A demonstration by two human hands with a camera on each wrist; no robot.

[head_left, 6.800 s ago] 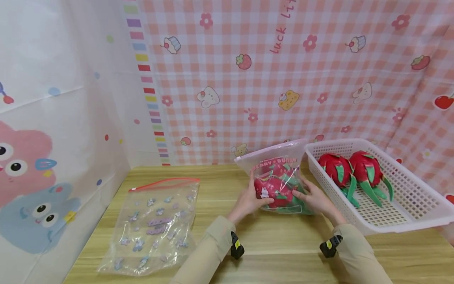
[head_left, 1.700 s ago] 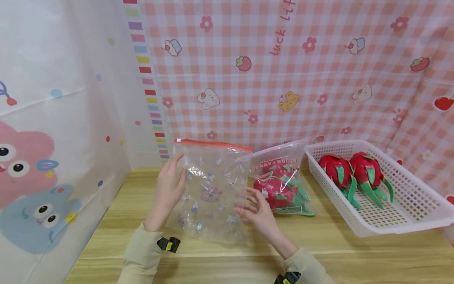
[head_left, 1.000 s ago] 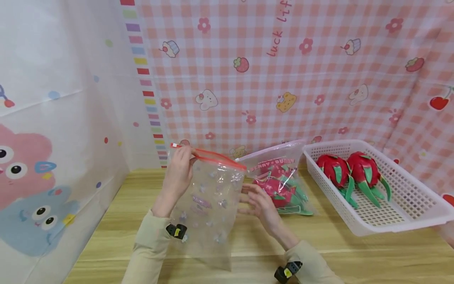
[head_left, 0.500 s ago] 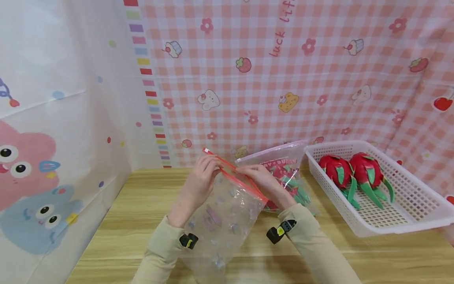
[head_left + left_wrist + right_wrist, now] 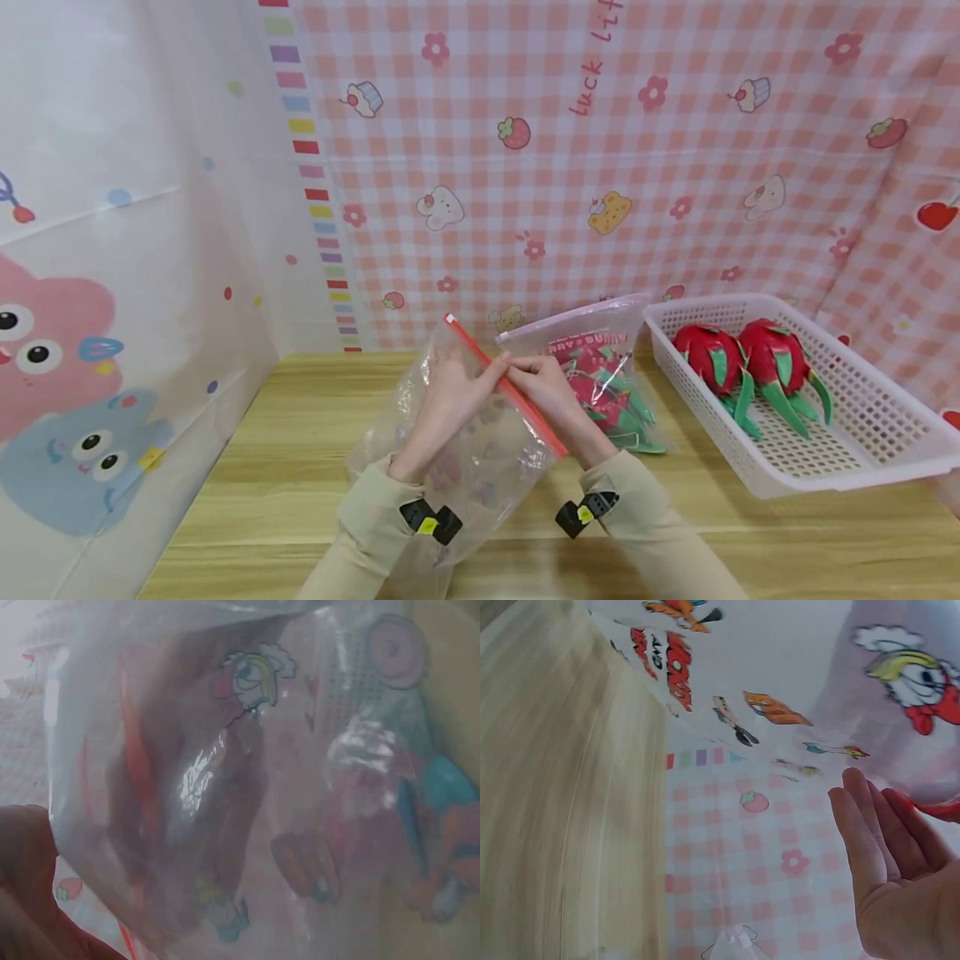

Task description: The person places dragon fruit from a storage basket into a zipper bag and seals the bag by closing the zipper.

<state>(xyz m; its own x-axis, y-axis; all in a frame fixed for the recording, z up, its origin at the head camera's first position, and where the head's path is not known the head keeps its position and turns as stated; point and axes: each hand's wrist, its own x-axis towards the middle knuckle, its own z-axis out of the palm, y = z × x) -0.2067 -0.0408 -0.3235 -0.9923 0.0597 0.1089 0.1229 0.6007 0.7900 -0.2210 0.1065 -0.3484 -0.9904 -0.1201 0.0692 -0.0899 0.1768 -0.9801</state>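
An empty clear zip bag (image 5: 487, 467) with small printed figures and a red zip edge hangs tilted between both hands. My left hand (image 5: 450, 400) holds it near the upper middle of the red edge; its fingers show through the film and its thumb lies at the edge. Meeting that thumb, my right hand (image 5: 551, 396) pinches the red edge, its other fingers extended in the right wrist view. In the left wrist view the film covers most of the picture, with part of the left hand (image 5: 26, 892) at the lower left.
Behind the right hand stands a pink-edged zip bag (image 5: 577, 321) filled with red and green dragon fruit (image 5: 607, 408). To the right, a white perforated basket (image 5: 870, 408) holds two dragon fruit (image 5: 776, 358). The wooden table (image 5: 255, 500) meets a checked cloth backdrop (image 5: 480, 183).
The red-edged bag, first flat on the left of the table, was lifted and carried right, then tilted. Both hands left the filled bag and came together at the red edge.
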